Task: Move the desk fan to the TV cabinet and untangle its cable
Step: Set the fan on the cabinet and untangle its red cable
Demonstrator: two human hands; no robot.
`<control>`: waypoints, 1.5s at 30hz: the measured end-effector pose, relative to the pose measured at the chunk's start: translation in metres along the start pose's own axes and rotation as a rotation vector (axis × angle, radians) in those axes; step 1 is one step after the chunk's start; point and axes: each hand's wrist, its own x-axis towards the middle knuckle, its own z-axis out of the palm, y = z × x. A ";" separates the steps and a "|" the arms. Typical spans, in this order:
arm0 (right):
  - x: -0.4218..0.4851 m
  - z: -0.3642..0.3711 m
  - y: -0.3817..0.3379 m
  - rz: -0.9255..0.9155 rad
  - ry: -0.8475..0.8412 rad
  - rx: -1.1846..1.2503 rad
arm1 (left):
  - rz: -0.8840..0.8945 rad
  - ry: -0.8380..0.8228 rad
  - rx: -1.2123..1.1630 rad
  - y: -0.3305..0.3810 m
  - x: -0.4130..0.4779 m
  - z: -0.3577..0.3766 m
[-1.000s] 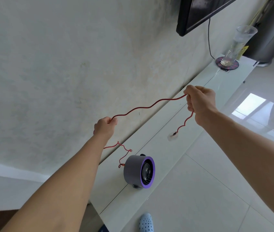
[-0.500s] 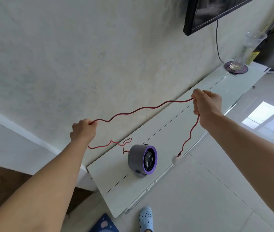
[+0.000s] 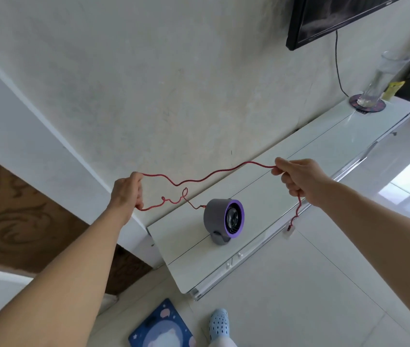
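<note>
A small grey desk fan (image 3: 220, 220) with a purple front ring stands upright on the left end of the white TV cabinet (image 3: 311, 156). Its red cable (image 3: 199, 180) runs from the fan's back up through a small loop to my left hand (image 3: 126, 190), which grips it. From there the cable stretches in a wavy line across to my right hand (image 3: 296, 175), which pinches it above the cabinet. The free end hangs down from that hand, with the white plug (image 3: 289, 230) dangling by the cabinet's front edge.
A tall empty glass (image 3: 380, 81) on a dark coaster (image 3: 366, 106) stands at the cabinet's far right end, under a wall-mounted TV (image 3: 336, 16) with a black cord. On the tiled floor lie a blue mat (image 3: 160, 326) and a light blue shoe (image 3: 219, 324).
Both hands have come lower and level over the cabinet, spreading the cable between them. The section near the fan has drawn out, leaving one small loop. The plug still dangles.
</note>
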 end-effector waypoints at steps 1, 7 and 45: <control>-0.004 0.002 0.004 0.020 -0.008 -0.007 | -0.004 -0.009 -0.010 -0.001 -0.006 -0.002; -0.020 0.008 0.021 0.116 -0.034 -0.032 | -0.036 -0.039 0.004 -0.024 -0.026 -0.022; -0.152 0.177 0.160 0.198 -0.100 -0.002 | 0.168 -0.662 0.289 -0.153 -0.157 0.029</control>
